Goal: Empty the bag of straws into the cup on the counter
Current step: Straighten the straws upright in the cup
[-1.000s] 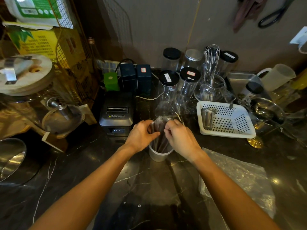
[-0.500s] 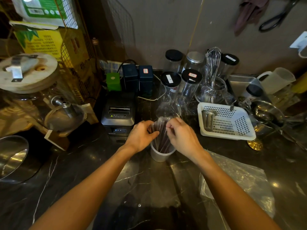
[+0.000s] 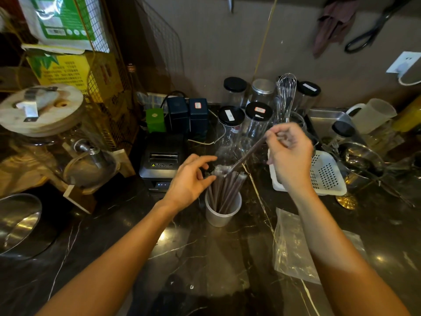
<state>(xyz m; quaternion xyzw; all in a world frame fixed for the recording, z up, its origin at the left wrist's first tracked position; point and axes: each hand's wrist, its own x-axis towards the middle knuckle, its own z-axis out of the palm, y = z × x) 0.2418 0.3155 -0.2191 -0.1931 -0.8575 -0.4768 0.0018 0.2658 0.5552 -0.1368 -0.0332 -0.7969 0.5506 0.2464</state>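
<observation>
Dark marble counter (image 3: 227, 258) with pale veins runs below a brown wall, crowded along its back edge. Largest, far left of the left hand (image 3: 190, 182), stands a glass dispenser (image 3: 45, 137) with a wooden lid and a metal tap; a steel bowl (image 3: 16, 222) sits nearer, at the left edge. Just behind that hand is a black printer (image 3: 163, 160), and behind it small dark boxes (image 3: 188, 115) and a green one. Beyond both hands stand clear jars (image 3: 246, 119) with black lids and a whisk (image 3: 286, 94). Under and right of the right hand (image 3: 290, 156) lies a white perforated basket (image 3: 323, 176).

An empty clear bag (image 3: 293, 252) lies flat on the counter, partly under the right forearm. Between the two hands stands a white cup (image 3: 222, 212) holding a bundle of dark wrapped straws (image 3: 224, 190), upright and fanned slightly. The left hand is loosely curled, its thumb and fingertips at the clear wrapper tops of the bundle; whether it pinches them is unclear. The right hand, raised above and right of the cup, pinches one straw (image 3: 248, 153) at its upper end; this straw slants down-left, its lower tip at the top of the bundle.
</observation>
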